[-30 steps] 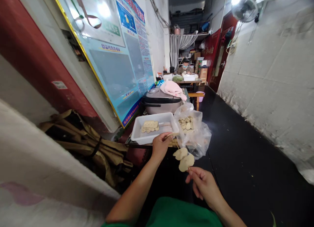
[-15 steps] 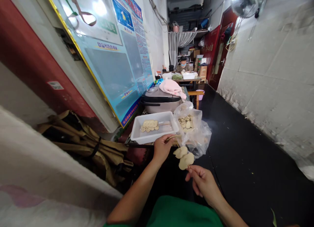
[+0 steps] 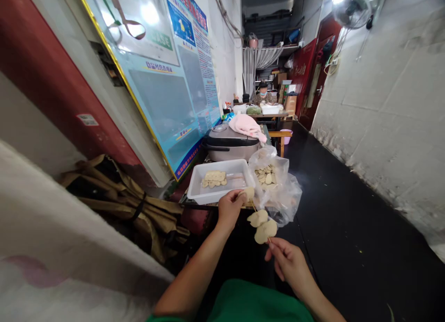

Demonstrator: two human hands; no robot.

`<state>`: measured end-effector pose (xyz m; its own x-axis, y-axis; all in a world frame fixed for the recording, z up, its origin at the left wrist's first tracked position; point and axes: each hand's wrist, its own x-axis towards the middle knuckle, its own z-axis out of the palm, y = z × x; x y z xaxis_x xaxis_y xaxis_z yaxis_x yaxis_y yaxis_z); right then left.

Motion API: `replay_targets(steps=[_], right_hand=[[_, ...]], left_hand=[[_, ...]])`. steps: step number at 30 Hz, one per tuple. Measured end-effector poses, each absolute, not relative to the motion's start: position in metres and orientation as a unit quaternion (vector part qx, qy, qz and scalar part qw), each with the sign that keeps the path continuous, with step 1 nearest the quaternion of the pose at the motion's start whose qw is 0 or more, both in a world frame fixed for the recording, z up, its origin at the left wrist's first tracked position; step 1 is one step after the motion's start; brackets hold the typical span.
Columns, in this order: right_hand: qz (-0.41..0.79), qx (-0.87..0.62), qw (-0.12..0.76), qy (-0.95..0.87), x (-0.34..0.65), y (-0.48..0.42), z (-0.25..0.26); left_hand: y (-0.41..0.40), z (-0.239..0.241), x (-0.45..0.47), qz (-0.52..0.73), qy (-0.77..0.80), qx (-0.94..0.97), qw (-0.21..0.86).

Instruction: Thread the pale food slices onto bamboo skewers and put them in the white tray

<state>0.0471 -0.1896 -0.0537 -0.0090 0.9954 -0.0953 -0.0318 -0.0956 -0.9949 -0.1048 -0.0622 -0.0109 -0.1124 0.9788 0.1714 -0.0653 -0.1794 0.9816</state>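
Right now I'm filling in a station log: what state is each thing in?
Left hand: pinching a pale slice.
Right hand: pinching the skewer.
Skewer: partly threaded with slices.
White tray: uncovered, slices inside.
Clear bag: open, slices inside.
Grey appliance: lid shut, pink cloth on top.
Fan: spinning or not, cannot tell.

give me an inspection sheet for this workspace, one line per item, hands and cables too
surface: table, its top mostly hidden by what stands on it
job's things: white tray holding pale slices; clear plastic bag with more slices, right of the tray; skewer carrying slices
clutter: pink cloth on a grey appliance behind the tray
hands: left hand pinches a single slice, whether pierced cannot tell; right hand grips the skewer's lower end
cables: cable bundle high on the left wall; cord below the wall fan
surroundings: blue poster board left, red door farther back
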Motion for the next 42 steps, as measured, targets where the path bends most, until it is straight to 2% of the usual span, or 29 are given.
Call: replay_targets(steps=[14, 28, 42], right_hand=[[0.509, -0.492, 0.496, -0.503, 0.052, -0.195, -0.069], [0.498, -0.496, 0.491, -0.513, 0.051, -0.194, -0.068], [0.505, -0.517, 0.497, -0.481, 0.052, -0.192, -0.054]], left_hand=[[-0.067, 0.004, -0.108, 0.562, 0.396, 0.357, 0.633], [-0.068, 0.009, -0.110, 0.529, 0.387, 0.338, 0.675], [-0.071, 0.010, -0.107, 0.512, 0.386, 0.369, 0.673]])
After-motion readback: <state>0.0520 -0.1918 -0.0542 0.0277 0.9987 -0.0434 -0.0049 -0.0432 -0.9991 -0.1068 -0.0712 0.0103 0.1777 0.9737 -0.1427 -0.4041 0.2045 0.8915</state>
